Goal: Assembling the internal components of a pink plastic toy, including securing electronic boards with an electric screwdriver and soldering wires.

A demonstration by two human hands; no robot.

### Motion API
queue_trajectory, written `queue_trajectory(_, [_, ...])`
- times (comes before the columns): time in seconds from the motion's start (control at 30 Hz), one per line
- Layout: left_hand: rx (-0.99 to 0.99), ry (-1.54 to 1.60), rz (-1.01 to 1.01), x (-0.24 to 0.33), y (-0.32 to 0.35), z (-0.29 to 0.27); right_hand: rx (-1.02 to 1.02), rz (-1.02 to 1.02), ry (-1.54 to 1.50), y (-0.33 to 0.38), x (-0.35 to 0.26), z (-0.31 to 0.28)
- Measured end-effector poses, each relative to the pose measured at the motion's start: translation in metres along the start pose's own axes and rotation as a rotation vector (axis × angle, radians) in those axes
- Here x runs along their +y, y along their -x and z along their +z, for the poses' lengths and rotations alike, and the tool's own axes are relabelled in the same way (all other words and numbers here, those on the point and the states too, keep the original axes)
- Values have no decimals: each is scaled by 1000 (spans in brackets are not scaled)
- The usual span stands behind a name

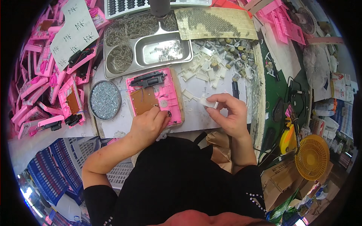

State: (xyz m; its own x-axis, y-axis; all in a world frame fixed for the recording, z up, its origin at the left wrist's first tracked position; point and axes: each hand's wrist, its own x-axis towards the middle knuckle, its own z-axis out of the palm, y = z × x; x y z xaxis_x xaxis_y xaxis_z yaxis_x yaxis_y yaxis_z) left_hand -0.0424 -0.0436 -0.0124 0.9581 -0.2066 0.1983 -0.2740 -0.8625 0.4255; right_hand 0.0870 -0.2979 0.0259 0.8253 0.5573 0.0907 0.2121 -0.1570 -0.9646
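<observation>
A pink casing [173,83] is laid near the front edge of the worktop [113,129], its near edge covered by the curled left hand [148,126]; whether anything is gripped there cannot be told. Well apart from it, a white plastic part [205,101] is pinched in the right hand [230,115]. Beyond the casing, a metal tray [145,56] is set toward the worktop's back edge.
</observation>
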Motion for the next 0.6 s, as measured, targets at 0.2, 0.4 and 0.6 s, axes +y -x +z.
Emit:
queue_trajectory(0.2, [57,222,-168,11,-4,-16,18,-16,13,2,3,-7])
queue_trajectory(0.4, [95,-86,-231,-65,-86,-74,55,28,20,-7,4,-11])
queue_trajectory(0.6, [-278,-400,-201,-115,-157,-30,15,-56,76,-22,4,-12])
